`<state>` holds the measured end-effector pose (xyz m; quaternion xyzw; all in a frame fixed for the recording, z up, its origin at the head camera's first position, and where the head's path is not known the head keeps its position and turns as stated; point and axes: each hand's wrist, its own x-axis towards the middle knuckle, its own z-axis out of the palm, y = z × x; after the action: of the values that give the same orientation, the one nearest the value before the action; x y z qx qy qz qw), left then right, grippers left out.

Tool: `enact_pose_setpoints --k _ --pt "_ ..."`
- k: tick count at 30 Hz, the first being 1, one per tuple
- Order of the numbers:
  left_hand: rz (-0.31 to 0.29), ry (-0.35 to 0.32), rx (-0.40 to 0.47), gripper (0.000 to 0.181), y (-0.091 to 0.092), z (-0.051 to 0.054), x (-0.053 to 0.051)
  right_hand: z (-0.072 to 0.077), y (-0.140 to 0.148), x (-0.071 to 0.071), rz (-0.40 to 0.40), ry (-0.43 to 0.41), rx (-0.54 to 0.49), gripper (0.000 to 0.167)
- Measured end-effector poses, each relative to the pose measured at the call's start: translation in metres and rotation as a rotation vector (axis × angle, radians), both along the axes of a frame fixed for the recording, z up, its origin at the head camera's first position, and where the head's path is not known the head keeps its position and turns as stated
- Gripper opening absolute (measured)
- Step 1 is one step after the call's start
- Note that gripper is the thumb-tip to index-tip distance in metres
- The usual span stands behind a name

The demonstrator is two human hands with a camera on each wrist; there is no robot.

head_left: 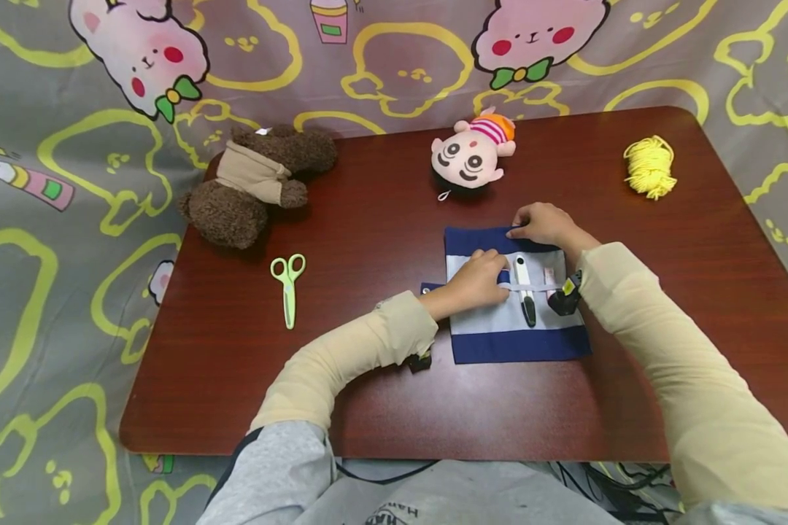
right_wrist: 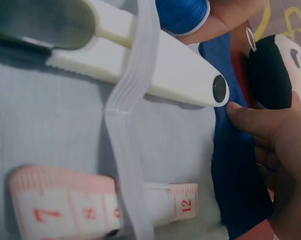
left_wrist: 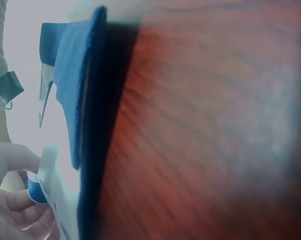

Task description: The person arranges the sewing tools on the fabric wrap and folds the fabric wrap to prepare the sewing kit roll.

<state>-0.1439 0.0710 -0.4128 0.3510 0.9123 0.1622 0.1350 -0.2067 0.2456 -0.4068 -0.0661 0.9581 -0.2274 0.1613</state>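
A light-blue cloth pouch with navy bands [head_left: 486, 319] lies on the table. The left hand [head_left: 476, 281] curls round a blue thread spool [right_wrist: 183, 15] at the white elastic strap [right_wrist: 130, 120]; the spool also shows in the left wrist view [left_wrist: 36, 192]. The right hand [head_left: 546, 224] pinches the navy top edge between thumb and fingers, seen too in the right wrist view [right_wrist: 285, 145]. Under the strap lie a white cutter with a dark end [head_left: 522, 281] and a pink-and-white measuring tape [right_wrist: 65, 202].
Light-green scissors [head_left: 289, 292] lie on the left of the table [head_left: 381, 415]. Behind are a brown plush bear [head_left: 252, 175] and a small plush doll [head_left: 473, 153]. A yellow yarn bundle [head_left: 650, 167] sits at the back right. Patterned cloth hangs behind the table.
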Motion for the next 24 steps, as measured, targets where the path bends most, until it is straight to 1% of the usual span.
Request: enact_pose_setpoints --k 5,15,24 --pt "-0.012 0.001 0.014 0.034 -0.0002 -0.0016 -0.0016 -0.0005 -0.0003 0.0002 -0.007 -0.004 -0.003 0.026" --pt "-0.016 -0.056 0.000 0.031 0.0014 0.0005 -0.0053 -0.0010 0.0007 -0.0011 -0.001 0.005 -0.002 0.026" --pt "-0.026 -0.075 0.006 0.032 0.0011 -0.0012 -0.0066 -0.0024 0.0010 -0.0012 -0.005 0.029 0.000 0.025"
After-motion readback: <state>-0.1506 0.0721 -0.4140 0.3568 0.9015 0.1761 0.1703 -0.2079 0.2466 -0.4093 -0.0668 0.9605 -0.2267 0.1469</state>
